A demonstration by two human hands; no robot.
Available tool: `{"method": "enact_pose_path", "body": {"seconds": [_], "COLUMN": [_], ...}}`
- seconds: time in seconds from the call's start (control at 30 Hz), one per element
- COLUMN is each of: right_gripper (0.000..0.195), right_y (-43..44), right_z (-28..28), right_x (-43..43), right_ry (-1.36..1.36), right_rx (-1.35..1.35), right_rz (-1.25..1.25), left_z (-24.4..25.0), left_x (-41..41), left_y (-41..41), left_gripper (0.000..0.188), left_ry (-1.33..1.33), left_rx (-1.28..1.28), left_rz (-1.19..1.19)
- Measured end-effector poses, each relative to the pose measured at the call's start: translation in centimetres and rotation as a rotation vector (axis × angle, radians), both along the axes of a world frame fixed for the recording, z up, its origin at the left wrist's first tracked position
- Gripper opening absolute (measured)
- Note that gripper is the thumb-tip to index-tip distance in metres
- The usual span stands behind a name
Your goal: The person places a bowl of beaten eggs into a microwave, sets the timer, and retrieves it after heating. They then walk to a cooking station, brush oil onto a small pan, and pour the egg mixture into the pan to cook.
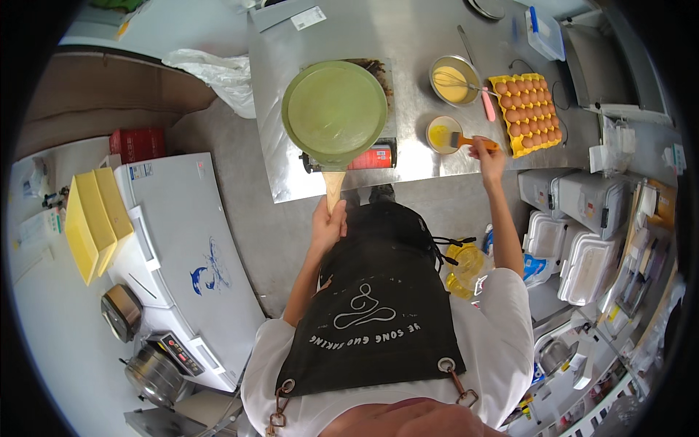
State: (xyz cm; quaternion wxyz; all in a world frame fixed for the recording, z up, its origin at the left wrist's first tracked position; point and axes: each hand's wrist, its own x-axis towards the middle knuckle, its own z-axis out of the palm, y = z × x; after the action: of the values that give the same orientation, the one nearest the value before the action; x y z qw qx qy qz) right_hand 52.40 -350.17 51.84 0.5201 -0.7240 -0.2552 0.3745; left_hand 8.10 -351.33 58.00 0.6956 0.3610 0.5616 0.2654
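My left hand [327, 225] is closed around the wooden handle of a green frying pan [336, 112], which sits over a portable gas stove [310, 163] with a red canister. Nothing but a thin sheen shows in the pan. My right hand [487, 155] grips a pastry brush [474, 142] by its orange handle. The bristles are in a small bowl [444, 120] of yellow liquid. Behind that bowl stands a metal bowl [452, 82] with yellow batter and a wire whisk [457, 82]. A pink-handled utensil [488, 105] lies beside a yellow tray of brown eggs [527, 113].
The steel table [412, 33] has its near edge before me. A plastic bag [218, 74] hangs at its left side. At the back right is a clear box with a blue clip [546, 38]. A white freezer [191, 229] is on my left; lidded containers [592, 199] stand right.
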Motion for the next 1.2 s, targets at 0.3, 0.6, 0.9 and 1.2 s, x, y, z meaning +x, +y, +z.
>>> {"method": "enact_pose_path", "body": {"seconds": [0.3,0.6,0.9,1.2], "right_gripper": [0.02,0.023,0.027,0.028], "right_y": [3.0,0.6,3.0,11.0], "right_z": [-1.2,-1.8,5.1,14.3], "right_x": [-0.3,-3.7,-0.9,-14.8], "right_ry": [-0.661,-1.032,-0.031,0.321], "right_rx": [-0.025,0.066,0.14,0.219], "right_rz": [0.361,0.792,0.053,0.423], "left_z": [1.3,1.5,2.6,3.1], "left_x": [0.0,1.0,1.5,3.2], "left_y": [0.2,-1.2,-1.0,-0.4], "left_gripper": [0.018,0.019,0.023,0.022], "left_ry": [0.055,0.082,0.134,0.175], "left_rx": [0.017,-0.011,0.013,0.117], "left_rz": [-0.056,-0.014,-0.04,-0.194]}}
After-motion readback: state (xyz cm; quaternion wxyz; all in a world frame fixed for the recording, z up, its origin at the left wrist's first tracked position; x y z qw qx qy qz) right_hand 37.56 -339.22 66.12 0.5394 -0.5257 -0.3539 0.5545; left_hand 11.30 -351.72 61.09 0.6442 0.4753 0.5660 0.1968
